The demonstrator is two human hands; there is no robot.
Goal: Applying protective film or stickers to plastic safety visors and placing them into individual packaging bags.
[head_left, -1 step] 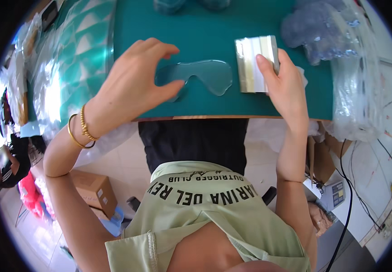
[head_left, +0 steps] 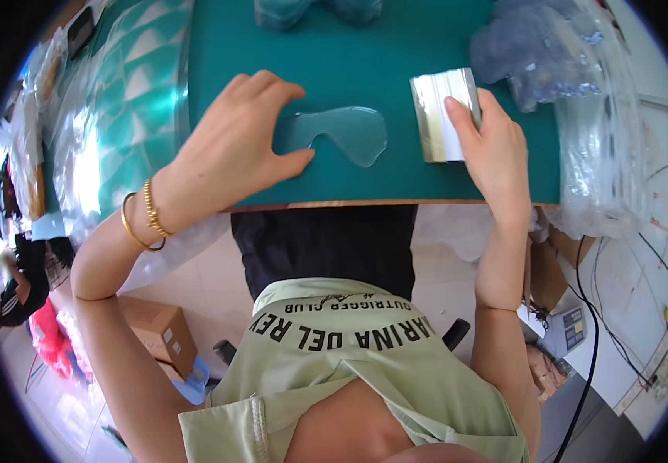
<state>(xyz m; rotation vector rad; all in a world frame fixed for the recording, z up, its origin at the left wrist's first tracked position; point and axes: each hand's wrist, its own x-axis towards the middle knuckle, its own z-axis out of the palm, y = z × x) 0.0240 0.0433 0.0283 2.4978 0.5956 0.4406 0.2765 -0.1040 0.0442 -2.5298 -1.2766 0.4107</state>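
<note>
A clear, goggle-shaped plastic sheet [head_left: 361, 139] lies flat on the green table mat [head_left: 326, 65], in front of me. My left hand [head_left: 237, 143] is open at its left end, thumb and fingers spread apart, covering part of that end. Whether the fingertips touch the sheet, I cannot tell. To the right, my right hand [head_left: 496, 147] grips a flat, shiny silver-and-white block [head_left: 438, 108], its thumb across the face and its fingers around the right edge. The block's underside is hidden.
Translucent bluish shaped pieces [head_left: 318, 11] lie at the far edge of the view. Clear patterned plastic film [head_left: 137, 100] covers the table's left side. Bagged grey-blue items [head_left: 534, 50] sit at the right. A cardboard box [head_left: 156, 332] stands on the floor, lower left.
The silver-and-white block has shifted slightly right and tilted in my right hand. My left hand stays open by the clear sheet. The whole view has shifted a little.
</note>
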